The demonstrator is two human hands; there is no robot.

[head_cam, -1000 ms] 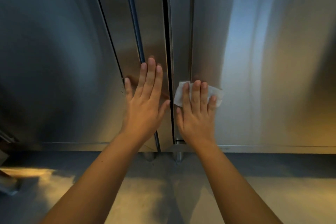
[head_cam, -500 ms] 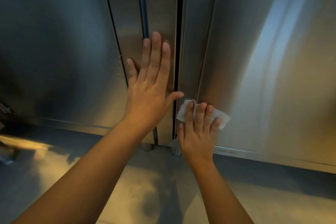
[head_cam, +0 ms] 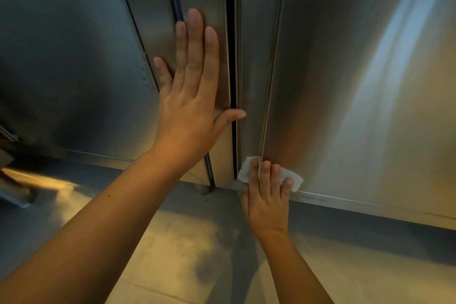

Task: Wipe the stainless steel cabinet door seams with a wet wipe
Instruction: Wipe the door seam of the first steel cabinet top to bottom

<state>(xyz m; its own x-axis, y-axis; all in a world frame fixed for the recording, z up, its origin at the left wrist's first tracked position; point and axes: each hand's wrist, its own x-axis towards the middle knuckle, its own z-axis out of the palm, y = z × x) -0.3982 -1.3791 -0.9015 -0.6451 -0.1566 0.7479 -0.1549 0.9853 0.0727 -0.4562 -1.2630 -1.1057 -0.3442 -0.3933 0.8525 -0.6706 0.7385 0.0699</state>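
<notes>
Two stainless steel cabinet doors meet at a dark vertical seam [head_cam: 231,61]. My left hand [head_cam: 191,96] lies flat with straight fingers on the left door [head_cam: 74,57], its thumb reaching across the seam. My right hand [head_cam: 267,195] presses a white wet wipe [head_cam: 293,179] with straight fingers against the bottom of the right door [head_cam: 357,81], at the foot of a narrow fold line [head_cam: 270,81] right of the seam. Most of the wipe is hidden under the fingers.
The doors end just above a tiled floor [head_cam: 185,254] lit in yellow. A cabinet leg [head_cam: 203,189] stands under the left door. A metal object [head_cam: 14,195] sits low at the far left edge.
My right hand has slid the wipe down the right door to its bottom edge. My left hand stays flat on the left door. The view has moved closer.
</notes>
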